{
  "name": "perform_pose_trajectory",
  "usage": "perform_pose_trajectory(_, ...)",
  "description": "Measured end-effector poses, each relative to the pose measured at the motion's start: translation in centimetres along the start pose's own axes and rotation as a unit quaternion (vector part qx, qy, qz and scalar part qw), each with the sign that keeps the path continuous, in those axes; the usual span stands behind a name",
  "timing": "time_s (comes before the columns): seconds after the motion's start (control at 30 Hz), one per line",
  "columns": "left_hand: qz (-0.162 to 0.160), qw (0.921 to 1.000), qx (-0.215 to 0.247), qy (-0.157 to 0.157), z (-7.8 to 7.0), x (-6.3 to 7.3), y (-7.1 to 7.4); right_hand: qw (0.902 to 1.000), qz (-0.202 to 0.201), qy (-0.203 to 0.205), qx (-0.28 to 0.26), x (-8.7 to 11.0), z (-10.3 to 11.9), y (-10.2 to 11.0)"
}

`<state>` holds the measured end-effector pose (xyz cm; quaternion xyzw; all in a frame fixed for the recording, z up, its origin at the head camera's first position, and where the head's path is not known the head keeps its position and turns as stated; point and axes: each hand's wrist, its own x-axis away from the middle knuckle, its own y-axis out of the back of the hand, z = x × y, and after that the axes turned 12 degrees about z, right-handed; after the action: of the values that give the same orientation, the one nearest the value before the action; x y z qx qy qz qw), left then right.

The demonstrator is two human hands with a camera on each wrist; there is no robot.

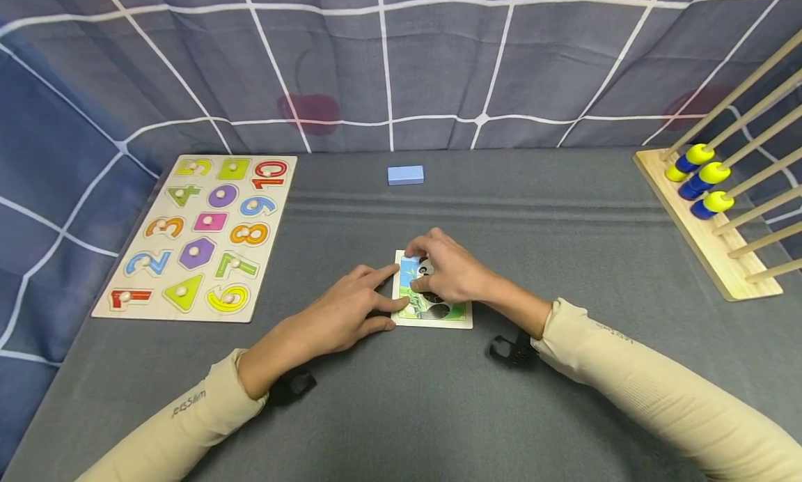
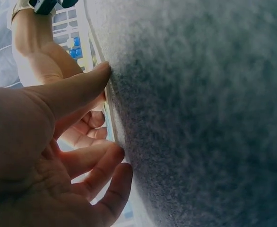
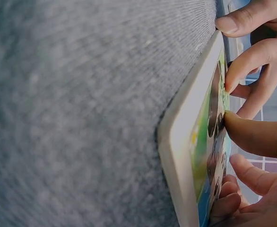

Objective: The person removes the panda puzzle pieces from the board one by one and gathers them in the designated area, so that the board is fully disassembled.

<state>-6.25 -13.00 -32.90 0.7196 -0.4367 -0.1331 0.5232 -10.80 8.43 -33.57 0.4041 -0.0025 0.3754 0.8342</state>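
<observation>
A small panda jigsaw puzzle (image 1: pixel 441 322) with a pale wooden frame lies flat on the grey table. My left hand (image 1: pixel 341 308) reaches in from the left with fingers spread, their tips on the frame's left side and the picture's lower left. Over the upper right of the picture, my right hand (image 1: pixel 447 269) grips the puzzle with thumb and bent fingers. Its thumb (image 3: pixel 252 135) touches the panda picture in the right wrist view, the other fingers curled near the far edge. The right hand hides part of the panda. In the left wrist view, the left thumb (image 2: pixel 77 94) reaches the frame's edge.
A number-and-shape peg board (image 1: pixel 263 308) lies at the left. The blue block (image 1: pixel 405 175) sits toward the back, before a checked curtain (image 1: pixel 432 57). At the right stands a wooden bead rack (image 1: pixel 708 238) with upright rods and yellow and blue beads (image 1: pixel 713 172).
</observation>
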Motion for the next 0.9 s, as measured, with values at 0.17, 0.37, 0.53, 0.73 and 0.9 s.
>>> perform_pose_trajectory(0.17, -0.010, 0.9999, 0.005, -0.003, 0.12, -0.07, -0.14, 0.9999, -0.003, 0.006, -0.011, 0.08, -0.11, -0.02)
perform_pose_trajectory(0.37, -0.007, 0.9999, 0.009, 0.009, 0.17, -0.20, -0.07, 0.9995, -0.009, 0.021, -0.022, 0.19, -0.23, -0.17)
perform_pose_trajectory(0.53, 0.004, 1.0000, -0.003, 0.007, 0.08, -0.21, 0.20, 0.9996, -0.010, 0.013, -0.022, 0.12, -0.24, -0.28)
perform_pose_trajectory(0.73, 0.003, 0.9998, -0.019, 0.002, 0.07, -0.19, 0.35, 0.9996, -0.013, 0.011, -0.023, 0.18, -0.21, -0.27)
perform_pose_trajectory(0.9, 0.017, 0.9996, -0.017, 0.016, -0.11, -0.27, 0.41, 0.9996, -0.018, 0.016, -0.013, 0.37, -0.20, -0.25)
